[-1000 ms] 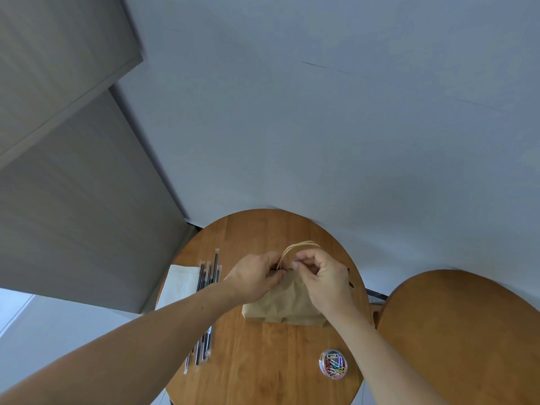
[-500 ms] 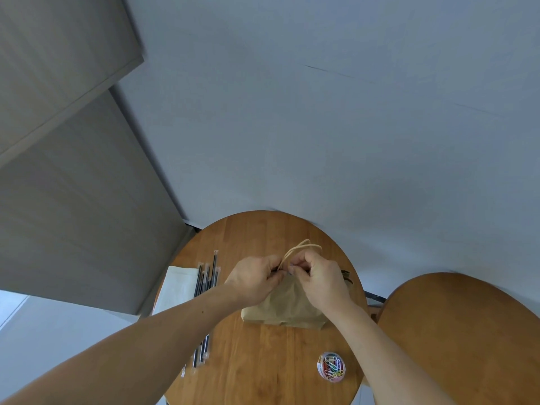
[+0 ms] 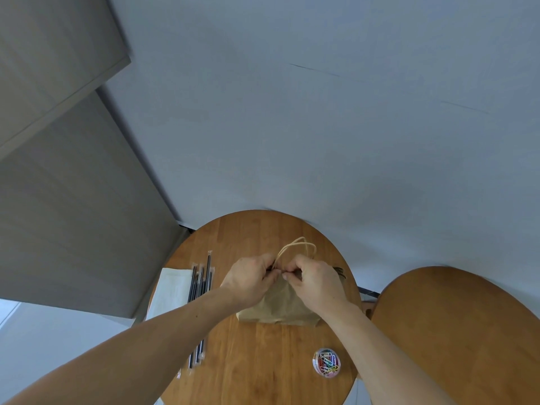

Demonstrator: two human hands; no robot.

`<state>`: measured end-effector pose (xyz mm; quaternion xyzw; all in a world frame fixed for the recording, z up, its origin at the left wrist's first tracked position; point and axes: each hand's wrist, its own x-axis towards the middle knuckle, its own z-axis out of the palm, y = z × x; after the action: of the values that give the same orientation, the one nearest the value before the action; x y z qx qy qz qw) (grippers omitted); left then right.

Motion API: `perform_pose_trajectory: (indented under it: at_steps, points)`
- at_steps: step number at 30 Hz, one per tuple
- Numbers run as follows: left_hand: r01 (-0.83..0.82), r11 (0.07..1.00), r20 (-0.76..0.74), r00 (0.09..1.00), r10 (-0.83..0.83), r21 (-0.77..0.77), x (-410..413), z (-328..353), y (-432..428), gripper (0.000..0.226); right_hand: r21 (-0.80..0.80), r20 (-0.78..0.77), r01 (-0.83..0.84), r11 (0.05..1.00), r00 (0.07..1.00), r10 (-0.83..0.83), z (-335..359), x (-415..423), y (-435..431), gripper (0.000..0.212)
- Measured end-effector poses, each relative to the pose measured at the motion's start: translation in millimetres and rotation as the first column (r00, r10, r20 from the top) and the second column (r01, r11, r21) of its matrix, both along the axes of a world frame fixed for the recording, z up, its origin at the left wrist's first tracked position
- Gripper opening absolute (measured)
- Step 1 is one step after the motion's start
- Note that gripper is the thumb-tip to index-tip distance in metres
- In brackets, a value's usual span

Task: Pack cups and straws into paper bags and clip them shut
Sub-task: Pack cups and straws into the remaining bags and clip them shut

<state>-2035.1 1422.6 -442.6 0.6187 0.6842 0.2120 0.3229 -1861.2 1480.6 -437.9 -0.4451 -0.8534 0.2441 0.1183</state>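
A brown paper bag (image 3: 277,308) stands on the round wooden table (image 3: 263,361), its twine handles (image 3: 298,248) sticking up behind my hands. My left hand (image 3: 251,280) and my right hand (image 3: 315,283) meet at the bag's top edge, and both pinch the folded paper there. Whether a clip sits between my fingertips is hidden. Several wrapped black straws (image 3: 201,287) lie to the left of the bag. No cup shows; the bag's inside is hidden.
A round clear box of coloured paper clips (image 3: 326,363) sits at the table's near right. White flat paper (image 3: 171,290) lies under the straws at the left edge. A second wooden table (image 3: 455,331) stands to the right. A wall is behind.
My two hands have drawn closer together at the bag's top, the right hand shifting left and down onto the edge. The bag stays in place.
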Motion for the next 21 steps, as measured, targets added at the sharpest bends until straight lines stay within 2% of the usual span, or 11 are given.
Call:
perform_pose_trajectory:
  at_steps: [3, 5, 7, 9, 12, 14, 15, 16, 18, 20, 21]
  points:
    - [0.017, 1.000, 0.029, 0.999, -0.016, -0.016, -4.9, 6.9, -0.2, 0.007, 0.028, -0.116, -0.039, 0.999, 0.992, 0.042, 7.3, 3.6, -5.9, 0.019]
    - [0.013, 0.999, 0.067, 0.998, -0.010, -0.046, -10.0, 11.6, -2.6, 0.008, 0.161, -0.280, -0.043, 0.986, 0.956, 0.087, 12.6, 13.0, -12.0, 0.013]
    - [-0.004, 0.996, 0.074, 0.997, 0.011, -0.091, -17.9, 13.1, -8.5, 0.018, 0.269, -0.369, 0.030, 0.963, 0.927, 0.075, 15.8, 28.9, -16.6, 0.015]
    - [-0.030, 0.991, 0.035, 0.999, 0.035, -0.133, -28.1, 10.2, -17.1, 0.036, 0.279, -0.363, 0.142, 0.950, 0.931, -0.032, 14.9, 50.1, -15.7, 0.025]
    - [-0.097, 0.976, -0.009, 0.995, 0.097, -0.193, -43.5, -2.3, -34.0, 0.051, 0.045, -0.218, 0.276, 0.960, 0.941, -0.261, 4.2, 81.5, -11.5, 0.064]
    - [-0.147, 0.953, -0.005, 0.988, 0.151, -0.264, -47.8, -13.5, -42.6, 0.053, -0.161, -0.089, 0.245, 0.956, 0.961, -0.262, -8.7, 94.7, -10.4, 0.080]
    - [-0.171, 0.938, 0.011, 0.983, 0.182, -0.302, -47.1, -17.7, -44.7, 0.050, -0.246, -0.041, 0.217, 0.945, 0.972, -0.233, -14.8, 97.0, -8.6, 0.081]
    - [-0.189, 0.926, 0.034, 0.977, 0.211, -0.328, -45.4, -20.9, -45.3, 0.043, -0.326, -0.019, 0.193, 0.925, 0.977, -0.210, -20.0, 97.0, -6.0, 0.075]
    - [-0.217, 0.918, 0.071, 0.965, 0.254, -0.332, -38.5, -23.9, -44.7, 0.025, -0.432, -0.036, 0.169, 0.886, 0.978, -0.204, -28.0, 93.1, -1.2, 0.044]
    - [-0.257, 0.916, 0.084, 0.952, 0.295, -0.308, -32.3, -24.1, -45.3, 0.015, -0.418, -0.045, 0.194, 0.888, 0.971, -0.233, -36.0, 89.6, 2.9, 0.017]
    - [-0.279, 0.914, 0.081, 0.946, 0.314, -0.294, -30.0, -23.1, -46.2, 0.013, -0.399, -0.051, 0.212, 0.892, 0.966, -0.252, -38.5, 88.2, 4.0, 0.013]
